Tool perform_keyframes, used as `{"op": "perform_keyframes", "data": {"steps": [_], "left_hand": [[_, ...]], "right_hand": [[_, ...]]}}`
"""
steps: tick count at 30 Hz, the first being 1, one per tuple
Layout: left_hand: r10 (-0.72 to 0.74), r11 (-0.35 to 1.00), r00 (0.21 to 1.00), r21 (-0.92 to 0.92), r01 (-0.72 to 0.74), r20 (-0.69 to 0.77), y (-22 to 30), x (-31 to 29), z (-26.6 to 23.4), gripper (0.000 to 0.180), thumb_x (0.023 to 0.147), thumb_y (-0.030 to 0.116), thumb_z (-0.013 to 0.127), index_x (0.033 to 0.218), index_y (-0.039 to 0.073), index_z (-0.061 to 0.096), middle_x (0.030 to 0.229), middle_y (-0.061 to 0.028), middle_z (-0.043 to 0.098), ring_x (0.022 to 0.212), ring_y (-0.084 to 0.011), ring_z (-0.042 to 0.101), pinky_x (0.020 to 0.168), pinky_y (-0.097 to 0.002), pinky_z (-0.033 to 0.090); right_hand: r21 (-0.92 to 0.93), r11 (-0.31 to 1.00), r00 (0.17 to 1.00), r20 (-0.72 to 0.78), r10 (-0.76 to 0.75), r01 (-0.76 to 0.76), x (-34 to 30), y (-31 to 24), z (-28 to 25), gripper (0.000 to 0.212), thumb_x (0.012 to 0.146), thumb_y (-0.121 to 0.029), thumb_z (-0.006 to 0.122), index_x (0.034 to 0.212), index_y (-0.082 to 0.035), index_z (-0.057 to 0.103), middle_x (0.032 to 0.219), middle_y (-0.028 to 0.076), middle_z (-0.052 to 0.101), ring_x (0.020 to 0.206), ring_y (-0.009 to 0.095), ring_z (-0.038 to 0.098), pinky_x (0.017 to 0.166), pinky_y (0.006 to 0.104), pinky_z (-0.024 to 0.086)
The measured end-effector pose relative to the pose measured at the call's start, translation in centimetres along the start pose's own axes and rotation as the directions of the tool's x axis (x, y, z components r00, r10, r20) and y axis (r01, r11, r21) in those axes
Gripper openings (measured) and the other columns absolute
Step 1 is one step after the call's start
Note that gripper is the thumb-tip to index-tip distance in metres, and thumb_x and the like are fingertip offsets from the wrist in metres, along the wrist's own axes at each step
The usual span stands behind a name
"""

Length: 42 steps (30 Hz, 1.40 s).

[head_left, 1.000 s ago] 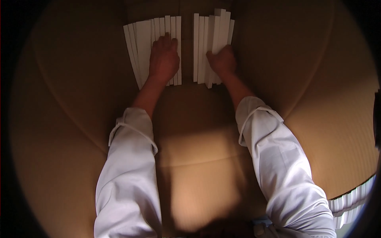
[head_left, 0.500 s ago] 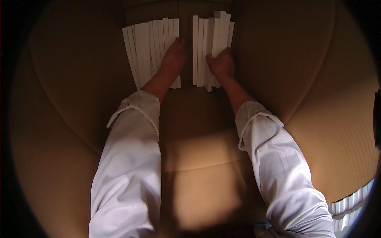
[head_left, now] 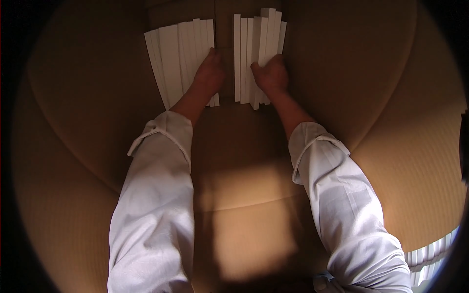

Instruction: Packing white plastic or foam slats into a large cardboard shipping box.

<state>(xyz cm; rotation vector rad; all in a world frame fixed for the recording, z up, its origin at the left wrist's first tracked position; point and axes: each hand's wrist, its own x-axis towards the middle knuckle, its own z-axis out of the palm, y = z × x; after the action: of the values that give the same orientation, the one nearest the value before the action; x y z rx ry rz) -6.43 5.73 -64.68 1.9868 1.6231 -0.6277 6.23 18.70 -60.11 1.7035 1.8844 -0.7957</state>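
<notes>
Two rows of narrow white slabs, perhaps flat cartons, stand side by side at the far end of a deep cardboard box. My left hand (head_left: pixel 209 75) rests against the right end of the left row (head_left: pixel 168 58), fingers stretched forward; part of them is in shadow. Across a narrow gap, my right hand (head_left: pixel 272 75) spans several slabs of the right row (head_left: pixel 243 58). Its thumb presses on their left side and the fingers wrap round the right, mostly out of sight. Some slabs in this row stick out further than their neighbours.
The cardboard box's walls (head_left: pixel 78 122) rise on both sides of my arms. Sunlight falls in a bright patch on the cardboard (head_left: pixel 254 239) between my sleeves. Outside, at the lower right, more white ribbed or stacked pieces (head_left: pixel 432 256) show past the box edge.
The whole view has shifted slightly, so the rows and both hands appear a little further left and up. The hands keep nearly the same places on the rows.
</notes>
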Motion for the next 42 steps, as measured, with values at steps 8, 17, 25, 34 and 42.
{"op": "perform_keyframes", "data": {"steps": [8,17,25,34,42], "left_hand": [[0.022,0.999,0.999,0.037,-0.023,0.023,0.2,-0.2,0.3,0.026,0.086,0.021,0.059,0.101,0.007,0.075,0.113,-0.0112,0.068,0.13,-0.0298,0.045,0.12,-0.0484,0.019],[-0.002,0.997,1.0,0.072,0.0,0.024,0.7,-0.7,0.1,0.029,0.086,0.021,0.059,0.106,0.004,0.072,0.117,-0.0121,0.067,0.132,-0.0307,0.044,0.121,-0.0479,0.019],[0.018,0.995,0.996,0.094,-0.026,0.084,1.1,-0.4,-0.4,0.031,0.089,0.023,0.057,0.109,0.005,0.072,0.121,-0.0112,0.066,0.135,-0.0308,0.041,0.121,-0.0501,0.017],[0.013,0.994,0.999,0.11,-0.017,0.04,1.4,-0.5,0.2,0.028,0.091,0.026,0.057,0.107,0.012,0.075,0.115,-0.0064,0.069,0.132,-0.0305,0.042,0.12,-0.0517,0.013],[0.004,0.997,1.0,0.077,-0.005,0.022,1.4,-0.2,-0.1,0.029,0.089,0.023,0.058,0.111,0.01,0.072,0.114,-0.0077,0.068,0.129,-0.0302,0.045,0.12,-0.0512,0.017]], "right_hand": [[0.03,0.999,1.0,-0.015,-0.011,0.012,0.0,0.2,0.2,0.062,0.079,-0.033,0.073,0.118,0.005,0.044,0.113,0.027,0.062,0.105,0.04,0.064,0.093,0.0462,0.052],[0.025,1.0,1.0,0.014,0.019,-0.02,-0.1,-0.2,-0.2,0.063,0.079,-0.033,0.074,0.118,0.006,0.044,0.113,0.027,0.062,0.105,0.04,0.064,0.092,0.0466,0.052],[0.05,0.999,1.0,-0.014,-0.008,0.009,-0.2,0.5,-0.1,0.063,0.077,-0.031,0.075,0.117,0.007,0.045,0.113,0.028,0.062,0.104,0.041,0.064,0.092,0.0471,0.052],[0.038,0.999,1.0,-0.01,0.006,-0.006,-0.5,0.3,-0.3,0.062,0.077,-0.031,0.074,0.116,0.007,0.045,0.112,0.028,0.062,0.104,0.042,0.064,0.092,0.0471,0.052],[0.045,0.999,1.0,-0.007,0.019,-0.019,-0.4,0.5,-0.3,0.062,0.077,-0.031,0.075,0.116,0.007,0.046,0.112,0.028,0.062,0.104,0.042,0.063,0.092,0.0472,0.052]]}}
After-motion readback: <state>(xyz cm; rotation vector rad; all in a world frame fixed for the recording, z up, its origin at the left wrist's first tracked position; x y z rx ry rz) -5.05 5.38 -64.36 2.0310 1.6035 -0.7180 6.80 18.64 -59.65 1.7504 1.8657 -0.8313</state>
